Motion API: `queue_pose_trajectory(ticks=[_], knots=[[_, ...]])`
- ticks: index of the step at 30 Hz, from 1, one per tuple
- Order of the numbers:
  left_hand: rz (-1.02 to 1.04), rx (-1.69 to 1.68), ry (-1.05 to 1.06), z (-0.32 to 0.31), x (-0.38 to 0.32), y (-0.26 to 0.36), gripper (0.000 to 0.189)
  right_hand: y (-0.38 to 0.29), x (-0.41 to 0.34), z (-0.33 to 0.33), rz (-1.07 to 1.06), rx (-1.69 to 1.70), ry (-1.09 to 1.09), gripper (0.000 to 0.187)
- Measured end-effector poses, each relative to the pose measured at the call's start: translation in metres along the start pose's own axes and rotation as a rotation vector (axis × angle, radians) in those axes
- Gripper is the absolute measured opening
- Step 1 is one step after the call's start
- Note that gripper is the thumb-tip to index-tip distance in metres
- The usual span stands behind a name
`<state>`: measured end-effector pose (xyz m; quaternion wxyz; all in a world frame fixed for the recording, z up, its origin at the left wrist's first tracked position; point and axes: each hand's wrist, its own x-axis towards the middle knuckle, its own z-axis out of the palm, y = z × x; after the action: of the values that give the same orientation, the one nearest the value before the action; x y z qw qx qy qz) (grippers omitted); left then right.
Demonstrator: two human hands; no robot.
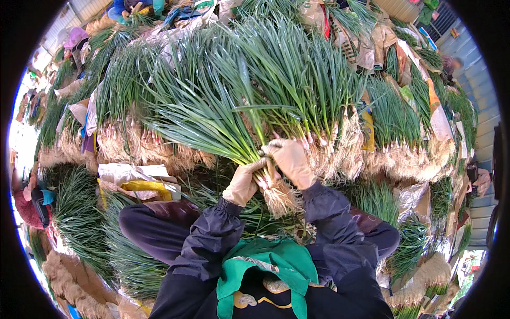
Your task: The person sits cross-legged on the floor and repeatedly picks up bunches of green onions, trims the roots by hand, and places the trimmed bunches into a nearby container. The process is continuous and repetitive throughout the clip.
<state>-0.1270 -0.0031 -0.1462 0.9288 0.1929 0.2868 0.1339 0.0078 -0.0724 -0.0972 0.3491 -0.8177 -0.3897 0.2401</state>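
Observation:
My left hand [244,181], in a pale glove, is closed around the lower stems of a bunch of green leafy plants [211,123]. Its leaves fan toward the upper left, and its pinkish bases and pale stringy roots [281,197] hang below my fingers. At the right of the bunch, my gloved right hand [293,159] has its fingertips pinched at a stem beside the left hand. Just beyond my hands lie more of the same plants [287,75], roots toward me. Whether the right fingers hold one stem or several is hard to tell.
Long rows of rooted plants [398,115] run left and right. Paper and plastic sacks [135,179] lie at the left, by my knee. More plants [135,247] lie beside my legs. Other people work at the upper left, far left and right edges.

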Motion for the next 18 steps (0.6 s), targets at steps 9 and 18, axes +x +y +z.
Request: queue_pose_trajectory(ticks=[9, 18], knots=[[0.063, 0.37, 0.129, -0.015, -0.025, -0.001, 0.018, 0.015, -0.013, 0.066, 0.323, 0.492, 0.089, 0.029], [0.12, -0.228, -0.227, -0.058, -0.102, 0.03, 0.068, 0.018, -0.006, 0.04, -0.339, -0.315, 0.242, 0.026]])
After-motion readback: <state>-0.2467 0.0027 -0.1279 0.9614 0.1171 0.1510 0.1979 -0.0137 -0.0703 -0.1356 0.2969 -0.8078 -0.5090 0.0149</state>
